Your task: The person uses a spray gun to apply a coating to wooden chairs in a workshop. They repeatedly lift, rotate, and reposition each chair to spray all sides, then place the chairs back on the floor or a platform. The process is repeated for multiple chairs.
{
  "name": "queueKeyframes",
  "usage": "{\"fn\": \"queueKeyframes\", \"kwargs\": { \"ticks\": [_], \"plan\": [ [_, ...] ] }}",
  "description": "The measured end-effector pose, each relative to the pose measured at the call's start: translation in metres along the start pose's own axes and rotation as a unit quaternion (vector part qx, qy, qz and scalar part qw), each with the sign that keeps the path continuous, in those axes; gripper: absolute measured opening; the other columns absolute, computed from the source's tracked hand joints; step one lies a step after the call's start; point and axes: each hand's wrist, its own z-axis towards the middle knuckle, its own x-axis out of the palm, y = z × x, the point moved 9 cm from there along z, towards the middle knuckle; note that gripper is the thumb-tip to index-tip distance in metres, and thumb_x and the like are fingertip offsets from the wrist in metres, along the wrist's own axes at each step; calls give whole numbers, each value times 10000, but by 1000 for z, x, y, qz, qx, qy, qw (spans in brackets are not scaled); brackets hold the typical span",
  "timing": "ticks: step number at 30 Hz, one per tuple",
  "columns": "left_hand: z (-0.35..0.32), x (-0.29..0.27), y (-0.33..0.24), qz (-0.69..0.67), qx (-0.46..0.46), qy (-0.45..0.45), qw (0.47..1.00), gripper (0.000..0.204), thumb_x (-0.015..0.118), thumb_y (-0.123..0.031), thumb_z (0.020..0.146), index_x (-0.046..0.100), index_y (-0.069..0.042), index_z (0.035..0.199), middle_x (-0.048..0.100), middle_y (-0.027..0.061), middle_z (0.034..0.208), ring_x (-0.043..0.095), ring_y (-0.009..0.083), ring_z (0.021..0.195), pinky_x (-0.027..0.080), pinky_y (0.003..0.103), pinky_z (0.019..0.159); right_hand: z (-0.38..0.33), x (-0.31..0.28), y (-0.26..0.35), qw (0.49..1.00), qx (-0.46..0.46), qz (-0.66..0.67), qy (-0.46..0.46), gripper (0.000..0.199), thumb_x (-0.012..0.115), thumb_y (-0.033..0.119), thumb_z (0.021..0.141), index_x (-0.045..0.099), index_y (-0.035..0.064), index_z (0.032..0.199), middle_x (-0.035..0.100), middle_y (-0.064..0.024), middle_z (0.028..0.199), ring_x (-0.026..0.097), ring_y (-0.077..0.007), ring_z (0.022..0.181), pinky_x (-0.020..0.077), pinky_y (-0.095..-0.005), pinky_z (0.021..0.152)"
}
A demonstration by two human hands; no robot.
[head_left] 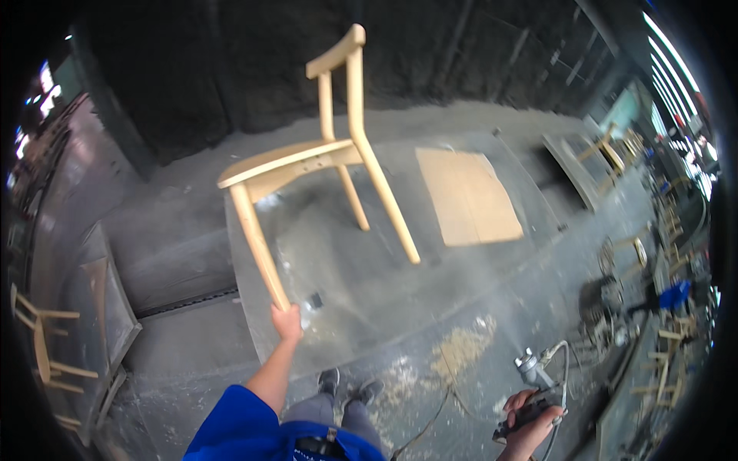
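Note:
My left hand (287, 321) grips the foot of one front leg of a bare wooden chair (315, 157) and holds the chair up and tilted above a grey platform (346, 253). The chair's seat and backrest point away from me, and its other legs hang free in the air. My right hand (530, 422) is down at the lower right, closed around the handle of a spray gun (533, 376) with a hose looping from it. The gun points toward the floor, apart from the chair.
A flat brown board (467, 196) lies on the platform to the right. Sawdust (461, 349) is scattered on the floor by my shoes (350, 384). Another wooden chair (46, 346) stands at the far left. More chairs and frames crowd the right side (669, 323).

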Motion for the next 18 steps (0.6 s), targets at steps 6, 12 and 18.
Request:
{"fn": "queueKeyframes", "kwargs": {
  "ticks": [6,12,18],
  "plan": [
    [43,12,-5,-46,25,-23,998,291,644,-166,749,545,7,960,637,207,785,632,372,719,491,467,702,32,93,-56,983,-45,-38,176,936,460,867,799,565,-55,917,573,-109,674,569,-186,543,430,-319,442],
    [63,7,-51,-87,26,-12,996,242,627,-143,765,538,14,926,628,191,741,626,291,635,499,425,630,72,93,-104,991,35,1,131,993,449,895,770,552,-72,969,562,-102,636,505,-171,462,455,-294,492],
    [60,4,-72,-104,38,-11,994,216,615,-108,769,520,13,920,583,122,659,583,224,528,485,382,527,75,104,-139,992,17,-53,116,950,499,854,782,542,-68,1005,591,-118,684,580,-188,543,399,-254,423]
  ]
}}
